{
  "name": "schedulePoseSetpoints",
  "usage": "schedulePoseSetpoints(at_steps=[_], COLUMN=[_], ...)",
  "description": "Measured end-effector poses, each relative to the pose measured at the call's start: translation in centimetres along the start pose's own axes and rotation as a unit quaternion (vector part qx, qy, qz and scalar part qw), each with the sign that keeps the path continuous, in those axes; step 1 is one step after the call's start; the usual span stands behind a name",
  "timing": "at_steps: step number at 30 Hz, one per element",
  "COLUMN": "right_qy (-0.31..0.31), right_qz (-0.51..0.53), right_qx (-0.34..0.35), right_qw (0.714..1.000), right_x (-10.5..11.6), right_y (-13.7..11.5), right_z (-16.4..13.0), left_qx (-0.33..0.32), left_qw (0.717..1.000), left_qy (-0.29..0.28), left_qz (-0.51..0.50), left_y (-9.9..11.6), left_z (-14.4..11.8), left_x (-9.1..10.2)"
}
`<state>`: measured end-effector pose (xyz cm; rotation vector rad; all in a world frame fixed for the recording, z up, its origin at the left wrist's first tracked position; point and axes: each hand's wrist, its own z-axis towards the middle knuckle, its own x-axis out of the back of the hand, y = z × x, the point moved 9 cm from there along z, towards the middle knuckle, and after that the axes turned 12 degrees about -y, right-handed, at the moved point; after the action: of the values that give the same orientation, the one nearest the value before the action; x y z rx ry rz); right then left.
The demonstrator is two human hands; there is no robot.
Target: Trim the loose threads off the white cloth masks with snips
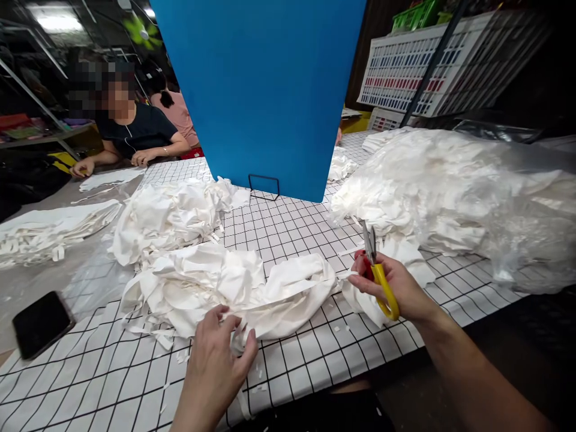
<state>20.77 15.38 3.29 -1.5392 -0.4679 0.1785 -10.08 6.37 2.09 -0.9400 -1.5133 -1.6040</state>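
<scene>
Close to the table's front edge, my left hand (216, 354) has its fingers apart and curved over the edge of a heap of white cloth (216, 279), seeming to touch it. My right hand (402, 288) is closed around scissors (380, 282) with yellow handles, their blades pointing up and away from me. A white cloth piece (363, 303) hangs by the fingertips of that hand; whether they pinch it I cannot tell. Something red, partly hidden, shows behind the scissors.
A tall blue panel (265, 90) stands on the grid-patterned tablecloth (256, 234). Plastic-wrapped white cloth (450, 180) fills the right side. At left lie a phone (42, 324) and stacked white pieces (58, 228). A co-worker (135, 129) sits beyond. White crates (418, 66) stand behind.
</scene>
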Motion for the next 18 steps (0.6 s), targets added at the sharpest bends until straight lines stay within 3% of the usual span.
schedulePoseSetpoints(at_steps=[2,3,4,7,9,12,14,16,18], right_qy=[-0.010,-0.018,-0.025,-0.061,-0.098,-0.171,-0.214,-0.229,-0.218], right_qz=[0.022,0.030,0.035,0.045,0.063,0.101,0.124,0.126,0.087], right_qx=[0.033,0.044,0.051,0.050,0.049,0.046,0.032,0.013,-0.005], right_qw=[0.999,0.998,0.998,0.996,0.992,0.979,0.968,0.965,0.972], right_x=[-0.5,-0.9,-1.3,-2.9,-4.4,-7.3,-9.4,-11.1,-12.4], right_y=[-2.0,-2.9,-3.7,-5.6,-6.6,-7.4,-7.2,-6.6,-5.8], right_z=[0.6,1.0,1.4,2.2,2.3,1.8,1.2,0.5,-0.1], left_qx=[-0.016,-0.032,-0.053,-0.096,-0.081,-0.046,-0.055,-0.083,-0.103], left_qw=[0.995,0.994,0.994,0.967,0.937,0.899,0.861,0.832,0.818], left_qy=[0.098,0.105,0.077,-0.123,-0.230,-0.383,-0.485,-0.540,-0.559], left_qz=[0.008,-0.015,-0.054,-0.204,-0.251,-0.207,-0.143,-0.098,-0.084], left_y=[2.3,3.6,4.8,7.9,8.8,9.3,9.9,10.6,11.1], left_z=[0.0,0.4,1.3,4.6,6.8,9.2,9.7,10.0,10.2], left_x=[1.9,2.2,2.0,-1.0,-2.8,-5.5,-6.9,-7.5,-7.8])
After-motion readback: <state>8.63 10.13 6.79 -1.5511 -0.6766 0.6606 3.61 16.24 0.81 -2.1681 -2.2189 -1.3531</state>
